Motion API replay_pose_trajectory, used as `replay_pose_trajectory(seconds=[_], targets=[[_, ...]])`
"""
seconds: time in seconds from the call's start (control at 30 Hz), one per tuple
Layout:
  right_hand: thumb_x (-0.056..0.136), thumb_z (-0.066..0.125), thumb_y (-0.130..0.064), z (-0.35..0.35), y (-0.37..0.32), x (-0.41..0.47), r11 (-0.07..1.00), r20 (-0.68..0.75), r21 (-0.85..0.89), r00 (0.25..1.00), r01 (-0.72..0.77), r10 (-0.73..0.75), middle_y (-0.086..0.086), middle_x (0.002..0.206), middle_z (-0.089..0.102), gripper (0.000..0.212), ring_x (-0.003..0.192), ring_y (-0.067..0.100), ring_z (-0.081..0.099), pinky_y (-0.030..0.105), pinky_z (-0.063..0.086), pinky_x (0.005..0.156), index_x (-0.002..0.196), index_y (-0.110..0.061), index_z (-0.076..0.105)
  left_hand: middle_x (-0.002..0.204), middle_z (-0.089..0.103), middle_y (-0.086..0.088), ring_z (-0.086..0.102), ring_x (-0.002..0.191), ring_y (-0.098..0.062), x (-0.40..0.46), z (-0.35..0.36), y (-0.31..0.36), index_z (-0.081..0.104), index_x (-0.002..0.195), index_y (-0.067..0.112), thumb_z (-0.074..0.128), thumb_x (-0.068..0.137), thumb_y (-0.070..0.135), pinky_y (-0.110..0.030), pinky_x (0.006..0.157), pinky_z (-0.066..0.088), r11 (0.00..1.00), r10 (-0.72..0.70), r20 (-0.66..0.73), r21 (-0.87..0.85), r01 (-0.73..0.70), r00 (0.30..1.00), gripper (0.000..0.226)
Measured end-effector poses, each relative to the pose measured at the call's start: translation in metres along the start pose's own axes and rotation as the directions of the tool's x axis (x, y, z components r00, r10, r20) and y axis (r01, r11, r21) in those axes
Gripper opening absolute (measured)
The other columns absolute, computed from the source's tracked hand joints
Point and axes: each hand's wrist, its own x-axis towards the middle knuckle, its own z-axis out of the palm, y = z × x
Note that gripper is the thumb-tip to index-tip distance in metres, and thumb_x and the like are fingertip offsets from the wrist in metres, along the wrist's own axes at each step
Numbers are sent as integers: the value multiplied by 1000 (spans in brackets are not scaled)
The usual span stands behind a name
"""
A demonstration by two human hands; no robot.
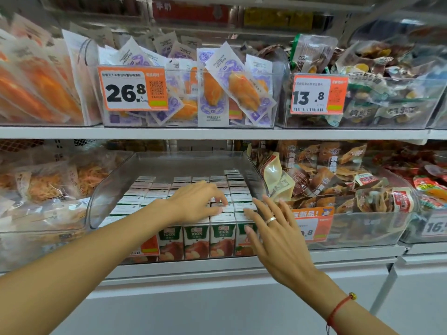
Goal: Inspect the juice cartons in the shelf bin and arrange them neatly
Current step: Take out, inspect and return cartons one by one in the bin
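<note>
Cartons (219,234) were packed upright in a clear bin (101,194) on a white shelf (338,256), touched by the left hand (196,201), fingers loosely curled; the right hand (273,228) was spread beside it.

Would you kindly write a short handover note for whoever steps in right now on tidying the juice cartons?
Left hand: reaching into the clear shelf bin, fingers bent down onto the tops of the juice cartons near the front; it grips nothing that I can make out.
Right hand: open, fingers spread, at the bin's front right corner beside the cartons, holding nothing.
Cartons: all upright in rows in the bin, labels facing forward in the front row.
Done: rows look mostly even.
Left: check the front right rows under the hands, straighten any that sit askew.
</note>
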Motion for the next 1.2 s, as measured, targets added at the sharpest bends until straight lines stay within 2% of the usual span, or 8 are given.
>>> replay_pose_trajectory(seconds=[0.2,0.47,0.63,0.77,0.87,1.0,1.1,1.2], targets=[[98,33,-42,2,7,-1,1000,33,13,999,29,-29,-5,126,64,43,139,20,41,41,10,117,123,-23,63,121,63,7,57,104,-16,26,-22,-3,58,129,26,59,95,43,-29,78,42,996,36,257,72,-57,966,39],[96,53,-39,4,9,0,998,21,57,999,41,-43,-4,126,63,33,140,21,39,37,3,120,123,-23,61,107,62,3,57,103,-24,41,-28,5,65,115,14,60,93,45,-35,80,48,972,17,345,216,-98,938,38],[91,60,-37,6,12,-1,997,33,66,998,44,-47,-2,128,63,35,140,22,39,42,10,121,124,-23,59,114,59,6,52,105,-16,38,-32,-3,59,119,24,60,89,56,-35,79,46,987,-5,203,161,-28,979,44],[90,62,-35,7,13,-1,997,19,64,998,53,-54,-2,126,63,36,139,23,40,41,9,121,123,-21,60,116,64,3,60,100,-16,29,-39,-14,56,110,28,63,91,45,-35,79,48,978,-100,-6,-186,97,995,27],[90,61,-35,6,12,-1,996,36,65,998,57,-60,-3,128,62,37,140,22,38,41,7,121,124,-21,58,114,65,0,64,99,-17,12,-35,-9,57,108,26,64,93,31,-40,76,57,867,-187,-232,-496,49,955,18],[95,54,-37,4,13,-3,995,48,72,996,65,-69,-3,133,59,38,144,21,31,37,-2,121,130,-21,56,109,66,-2,65,100,-20,-14,-27,18,60,109,21,60,95,23,-41,81,57,657,-417,-416,-752,-48,808,13],[100,49,-36,-2,7,-3,988,3,153,1000,30,-31,-3,139,55,40,144,17,30,33,0,121,136,-19,52,109,70,-4,66,101,-18,-39,-20,43,64,110,18,59,96,23,-33,81,57,400,-613,-321,-914,-67,722,15],[100,38,-41,-19,-7,-2,895,-55,434,988,-105,143,-4,136,55,43,135,13,38,39,29,117,136,-23,52,100,75,-1,69,82,-3,-73,-10,60,68,111,24,60,95,34,-20,68,55,95,-688,-100,-994,-49,718,21]])
